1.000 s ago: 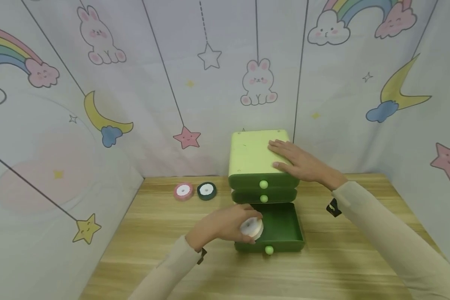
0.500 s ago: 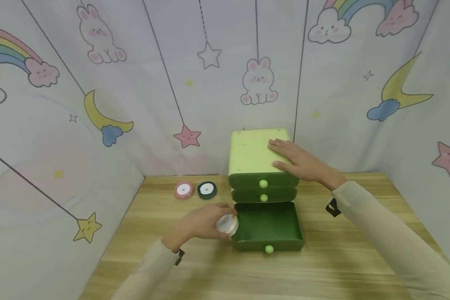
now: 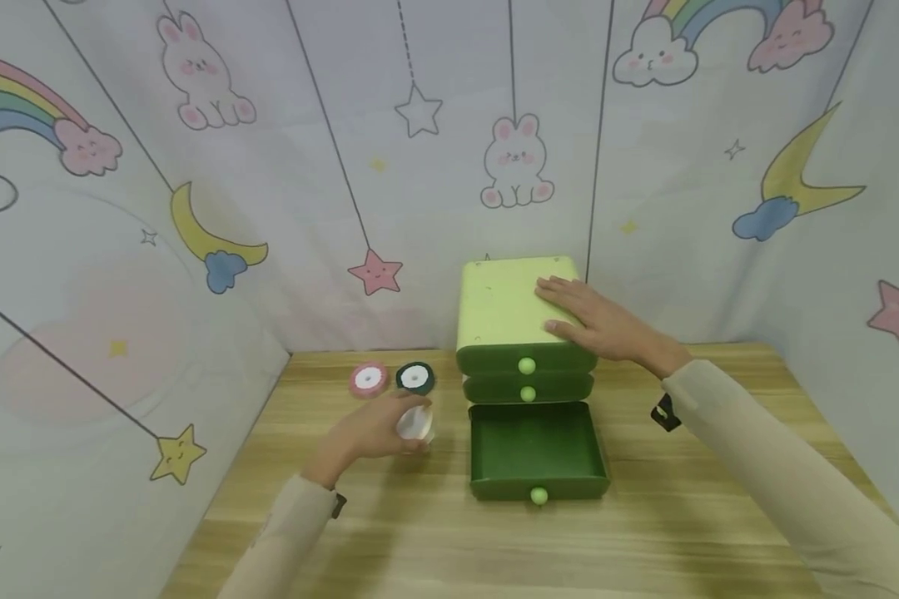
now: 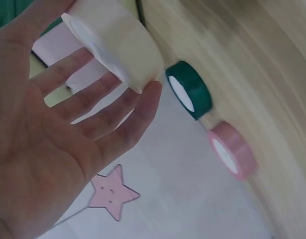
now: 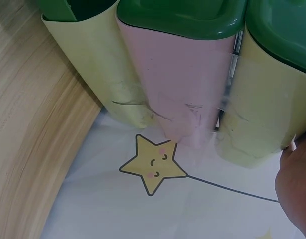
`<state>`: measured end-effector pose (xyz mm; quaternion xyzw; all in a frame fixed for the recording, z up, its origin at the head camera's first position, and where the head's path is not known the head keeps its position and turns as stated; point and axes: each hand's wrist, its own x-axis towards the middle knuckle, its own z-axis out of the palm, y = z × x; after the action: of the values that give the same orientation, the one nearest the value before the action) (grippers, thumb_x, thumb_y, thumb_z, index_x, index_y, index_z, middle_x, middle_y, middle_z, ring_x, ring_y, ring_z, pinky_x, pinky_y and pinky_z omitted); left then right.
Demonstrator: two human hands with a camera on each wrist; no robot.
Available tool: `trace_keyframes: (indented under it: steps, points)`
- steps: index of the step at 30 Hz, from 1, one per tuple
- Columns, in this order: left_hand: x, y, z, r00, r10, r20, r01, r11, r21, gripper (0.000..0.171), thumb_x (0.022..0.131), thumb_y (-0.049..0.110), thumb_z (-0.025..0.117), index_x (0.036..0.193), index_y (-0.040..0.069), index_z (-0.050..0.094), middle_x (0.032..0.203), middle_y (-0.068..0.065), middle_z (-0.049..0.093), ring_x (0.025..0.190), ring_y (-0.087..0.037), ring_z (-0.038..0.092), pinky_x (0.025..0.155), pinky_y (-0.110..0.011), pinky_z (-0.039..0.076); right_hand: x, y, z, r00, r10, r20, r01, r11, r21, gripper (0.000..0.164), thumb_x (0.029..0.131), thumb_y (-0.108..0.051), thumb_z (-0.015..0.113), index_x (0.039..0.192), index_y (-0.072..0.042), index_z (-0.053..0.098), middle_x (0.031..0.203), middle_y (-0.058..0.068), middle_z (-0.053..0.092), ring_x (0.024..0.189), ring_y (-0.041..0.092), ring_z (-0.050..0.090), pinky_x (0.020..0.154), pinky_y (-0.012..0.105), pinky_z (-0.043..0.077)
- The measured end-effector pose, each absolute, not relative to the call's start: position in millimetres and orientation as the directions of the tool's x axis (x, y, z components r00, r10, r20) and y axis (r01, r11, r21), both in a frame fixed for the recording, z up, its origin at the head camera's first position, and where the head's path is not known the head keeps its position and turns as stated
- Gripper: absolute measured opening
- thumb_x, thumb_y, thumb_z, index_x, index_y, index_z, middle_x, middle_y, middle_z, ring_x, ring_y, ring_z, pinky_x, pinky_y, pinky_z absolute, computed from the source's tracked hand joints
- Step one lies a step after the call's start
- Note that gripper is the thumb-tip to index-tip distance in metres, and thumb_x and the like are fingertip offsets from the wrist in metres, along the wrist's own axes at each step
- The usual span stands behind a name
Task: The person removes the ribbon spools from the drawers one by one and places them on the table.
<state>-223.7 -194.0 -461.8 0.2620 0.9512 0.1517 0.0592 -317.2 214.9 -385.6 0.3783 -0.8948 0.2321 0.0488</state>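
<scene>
My left hand (image 3: 370,430) grips a cream-white ribbon roll (image 4: 120,42) between thumb and fingers, above the table left of the open drawer. Just behind it lie a dark green ribbon roll (image 3: 415,378) and a pink ribbon roll (image 3: 368,379), side by side on the table. On the light green top of a small drawer cabinet (image 3: 498,304) rests my right hand (image 3: 599,323), its fingers extended. The cabinet's bottom drawer (image 3: 539,487) is pulled out, and nothing shows inside it. Only a bit of the right hand enters the right wrist view, at the edge.
The two upper drawers (image 3: 528,387) are closed, each with a round light green knob. A wooden table (image 3: 434,549) carries everything. Behind and at both sides hangs a pale curtain (image 3: 449,200) printed with bunnies, stars and moons.
My left hand has carried the cream-white ribbon roll out from over the open drawer, leftward to near the green roll. The right hand has stayed on the cabinet top.
</scene>
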Motion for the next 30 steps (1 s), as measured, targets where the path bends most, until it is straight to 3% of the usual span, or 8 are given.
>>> trace_keyframes:
  steps: [9, 16, 30]
  points:
    - [-235, -220, -485, -0.911, 0.409, -0.055, 0.365, 0.861, 0.355, 0.069, 0.086, 0.034, 0.086, 0.144, 0.007, 0.06, 0.149, -0.02, 0.058, 0.131, -0.035, 0.061, 0.11, -0.057, 0.051, -318, 216, -388, -0.709, -0.654, 0.263, -0.699, 0.602, -0.386, 0.067, 0.109, -0.044, 0.05, 0.167, -0.016, 0.029, 0.176, 0.005, 0.023, 0.165, 0.033, 0.015, 0.134, 0.059, 0.012]
    - [-243, -231, -492, -0.936, 0.349, -0.056, 0.317, 0.899, 0.302, 0.069, 0.085, 0.032, 0.085, 0.145, 0.009, 0.06, 0.155, -0.022, 0.053, 0.114, -0.029, 0.065, 0.101, -0.055, 0.056, -319, 217, -386, -0.709, -0.653, 0.268, -0.7, 0.604, -0.38, 0.067, 0.109, -0.044, 0.05, 0.167, -0.016, 0.03, 0.176, 0.005, 0.023, 0.165, 0.032, 0.016, 0.133, 0.059, 0.013]
    - [-252, -237, -499, -0.945, 0.316, -0.079, 0.291, 0.928, 0.233, 0.072, 0.085, 0.035, 0.087, 0.146, 0.01, 0.06, 0.155, -0.025, 0.053, 0.126, -0.037, 0.064, 0.101, -0.061, 0.055, -318, 218, -387, -0.709, -0.652, 0.266, -0.699, 0.604, -0.382, 0.067, 0.11, -0.045, 0.049, 0.167, -0.017, 0.028, 0.177, 0.004, 0.022, 0.166, 0.032, 0.015, 0.133, 0.06, 0.012]
